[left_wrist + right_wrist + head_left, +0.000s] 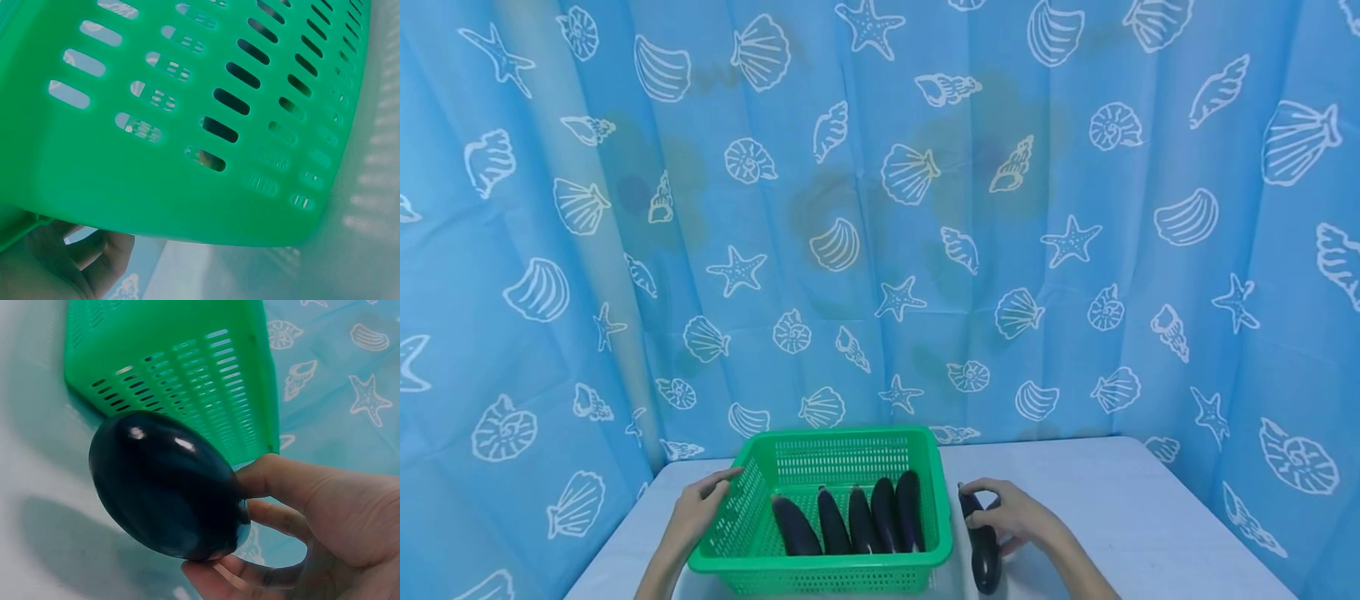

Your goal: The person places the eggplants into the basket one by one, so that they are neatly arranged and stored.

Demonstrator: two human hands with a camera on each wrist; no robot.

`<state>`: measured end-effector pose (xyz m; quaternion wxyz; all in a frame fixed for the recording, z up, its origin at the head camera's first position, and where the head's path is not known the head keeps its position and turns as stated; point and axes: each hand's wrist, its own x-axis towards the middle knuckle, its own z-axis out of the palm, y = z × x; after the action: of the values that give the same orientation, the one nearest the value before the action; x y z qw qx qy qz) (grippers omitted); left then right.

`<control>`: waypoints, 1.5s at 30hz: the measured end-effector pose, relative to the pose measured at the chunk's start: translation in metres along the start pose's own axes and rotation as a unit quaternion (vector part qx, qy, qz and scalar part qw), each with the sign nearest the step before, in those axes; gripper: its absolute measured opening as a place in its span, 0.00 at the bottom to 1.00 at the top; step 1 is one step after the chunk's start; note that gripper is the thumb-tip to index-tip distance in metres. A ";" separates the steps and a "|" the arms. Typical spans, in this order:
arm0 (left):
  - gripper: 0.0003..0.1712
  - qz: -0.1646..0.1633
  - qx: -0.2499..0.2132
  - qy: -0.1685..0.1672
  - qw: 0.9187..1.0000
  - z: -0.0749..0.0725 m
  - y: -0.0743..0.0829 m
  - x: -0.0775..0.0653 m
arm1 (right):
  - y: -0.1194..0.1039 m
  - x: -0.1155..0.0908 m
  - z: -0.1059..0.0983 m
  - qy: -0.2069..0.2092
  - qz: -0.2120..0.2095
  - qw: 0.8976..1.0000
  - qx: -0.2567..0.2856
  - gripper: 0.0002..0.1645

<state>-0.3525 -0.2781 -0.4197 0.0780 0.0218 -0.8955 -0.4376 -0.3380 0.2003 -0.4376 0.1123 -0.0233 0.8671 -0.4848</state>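
Note:
My right hand (1011,514) grips a dark purple eggplant (983,550) just beyond the basket's right side, thumb and fingers about its sides. In the right wrist view the eggplant's glossy, rounded end (162,487) faces the camera, close by the basket wall. At the left rim of the green plastic basket (823,562), my left hand (695,510) holds on, its fingers hooked over the edge. Several eggplants (833,521) lie side by side inside, filling the middle and right of the basket. The left wrist view shows the slotted outer wall (144,187) with fingers at its rim.
The basket stands on a table with a white cover (1075,475). A blue curtain (865,358) printed with shells and starfish hangs behind the table and along both sides.

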 end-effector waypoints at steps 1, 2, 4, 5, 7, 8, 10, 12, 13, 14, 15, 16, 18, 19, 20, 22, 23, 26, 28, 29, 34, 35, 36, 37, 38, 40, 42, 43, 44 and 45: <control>0.24 0.001 -0.001 -0.001 1.000 0.000 0.000 0.000 | -0.002 0.000 -0.001 0.000 -0.004 1.000 0.000 0.33; 0.24 0.003 -0.002 -0.002 1.000 0.000 0.000 0.000 | -0.004 0.000 -0.003 0.002 -0.006 1.000 0.000 0.33; 0.24 0.005 -0.002 -0.002 1.000 -0.001 0.000 0.000 | -0.009 -0.001 -0.006 0.003 -0.013 1.000 0.000 0.33; 0.24 0.004 -0.002 -0.002 1.000 -0.001 0.000 0.000 | -0.011 -0.002 -0.007 0.003 -0.017 1.000 -0.001 0.33; 0.24 0.005 0.001 -0.001 1.000 -0.001 0.000 0.001 | -0.016 -0.003 -0.010 0.002 -0.027 1.000 -0.001 0.33; 0.24 0.004 0.002 0.001 1.000 -0.001 0.000 0.001 | -0.018 -0.003 -0.011 0.002 -0.031 1.000 0.000 0.33; 0.24 0.003 0.002 0.002 1.000 -0.001 0.001 0.001 | -0.022 -0.004 -0.014 0.001 -0.043 0.999 -0.001 0.33; 0.24 0.006 0.000 0.001 1.000 -0.001 0.002 0.001 | -0.025 -0.005 -0.017 0.001 -0.051 0.999 -0.003 0.33; 0.24 0.008 -0.002 0.001 1.000 -0.001 0.002 0.001 | -0.027 -0.006 -0.018 0.001 -0.054 0.999 -0.004 0.33; 0.24 0.009 -0.004 0.000 1.000 -0.001 0.003 0.001 | -0.028 -0.006 -0.019 0.002 -0.057 0.998 -0.006 0.33; 0.24 0.010 -0.004 0.000 1.000 -0.001 0.003 0.000 | -0.030 -0.006 -0.020 0.003 -0.061 0.998 -0.010 0.33; 0.24 0.012 -0.005 -0.001 1.000 -0.001 0.004 0.000 | -0.032 -0.006 -0.021 0.004 -0.063 0.998 -0.011 0.33; 0.24 0.011 -0.008 -0.002 1.000 -0.001 0.005 -0.001 | -0.035 -0.007 -0.023 0.005 -0.067 0.998 -0.013 0.33; 0.24 0.011 -0.008 -0.003 1.000 -0.001 0.005 -0.001 | -0.037 -0.007 -0.023 0.007 -0.068 0.998 -0.015 0.33; 0.24 0.011 -0.008 -0.003 1.000 -0.001 0.005 -0.001 | -0.039 -0.007 -0.023 0.009 -0.068 0.998 -0.016 0.33; 0.24 0.011 -0.009 -0.004 1.000 -0.001 0.004 -0.001 | -0.042 -0.008 -0.024 0.015 -0.068 0.997 -0.017 0.33; 0.24 0.012 -0.009 -0.004 1.000 -0.001 0.004 -0.001 | -0.044 -0.009 -0.024 0.017 -0.067 0.997 -0.016 0.33; 0.24 0.014 -0.009 -0.005 1.000 -0.001 0.002 0.000 | -0.050 -0.009 -0.024 0.025 -0.067 0.997 -0.017 0.32; 0.24 0.013 -0.011 -0.006 1.000 0.000 0.001 0.000 | -0.054 -0.009 -0.024 0.026 -0.071 0.997 -0.016 0.32; 0.24 0.012 -0.011 -0.006 1.000 0.000 0.000 0.000 | -0.055 -0.009 -0.024 0.026 -0.073 0.997 -0.015 0.32; 0.24 0.010 -0.005 -0.004 1.000 -0.001 0.002 -0.001 | -0.066 -0.008 -0.023 0.019 -0.083 0.996 -0.011 0.32; 0.24 0.009 -0.005 -0.004 1.000 -0.001 0.002 -0.001 | -0.068 -0.008 -0.023 0.017 -0.084 0.996 -0.009 0.32; 0.24 0.009 -0.004 -0.005 1.000 -0.001 0.002 -0.001 | -0.070 -0.008 -0.023 0.015 -0.085 0.996 -0.010 0.31; 0.24 0.009 -0.005 -0.004 1.000 -0.001 0.002 -0.001 | -0.073 -0.008 -0.022 0.014 -0.087 0.996 -0.011 0.32; 0.24 0.008 -0.006 -0.005 1.000 -0.001 0.002 -0.001 | -0.075 -0.008 -0.021 0.011 -0.090 0.996 -0.012 0.32; 0.24 0.007 -0.008 -0.005 1.000 -0.001 0.001 -0.001 | -0.079 -0.009 -0.020 0.005 -0.098 0.995 -0.014 0.32; 0.24 0.008 -0.008 -0.006 1.000 -0.001 0.001 -0.001 | -0.082 -0.010 -0.018 0.002 -0.107 0.994 -0.016 0.33; 0.24 0.008 -0.007 -0.007 1.000 -0.001 0.000 -0.001 | -0.084 -0.010 -0.017 0.000 -0.111 0.994 -0.016 0.33; 0.24 0.007 -0.007 -0.006 1.000 -0.001 0.000 -0.001 | -0.086 -0.010 -0.016 -0.002 -0.114 0.993 -0.015 0.33; 0.24 0.006 -0.008 -0.006 1.000 -0.001 0.000 0.000 | -0.088 -0.010 -0.015 -0.003 -0.116 0.993 -0.014 0.33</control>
<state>-0.3519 -0.2787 -0.4192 0.0753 0.0129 -0.8928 -0.4440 -0.3373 0.1679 -0.3533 0.0578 -0.1270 0.8649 -0.4822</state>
